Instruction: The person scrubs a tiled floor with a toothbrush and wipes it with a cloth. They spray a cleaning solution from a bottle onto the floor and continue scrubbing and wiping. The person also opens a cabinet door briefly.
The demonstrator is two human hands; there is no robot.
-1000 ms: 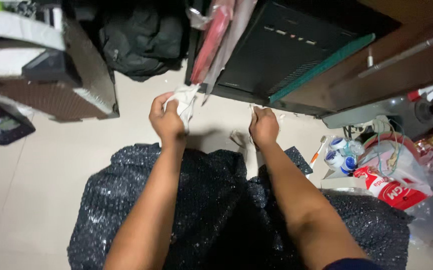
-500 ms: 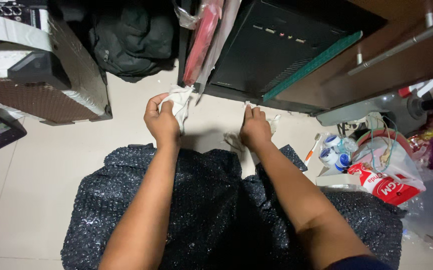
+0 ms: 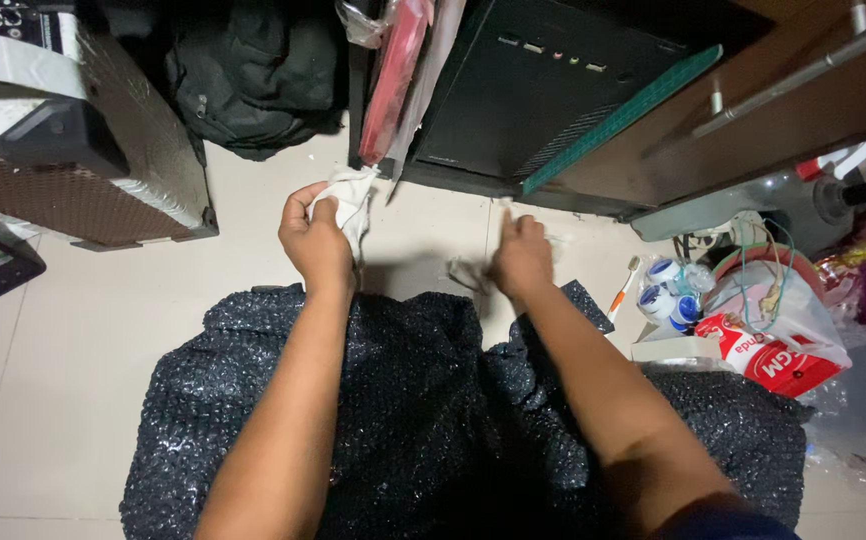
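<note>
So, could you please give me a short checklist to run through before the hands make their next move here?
1. Left hand has a firm hold on the white crumpled cloth: ok, fingers closed around it.
2. Right hand is on the floor scraps: cannot tell, the hand is blurred.
3. Black panel leaning just beyond the right hand is stable: cannot tell.
4. Dark sparkly fabric stays off the scraps: ok, it lies nearer the person.
5. Toothbrush and small jars are clear of the right hand: ok, off to its right.
</note>
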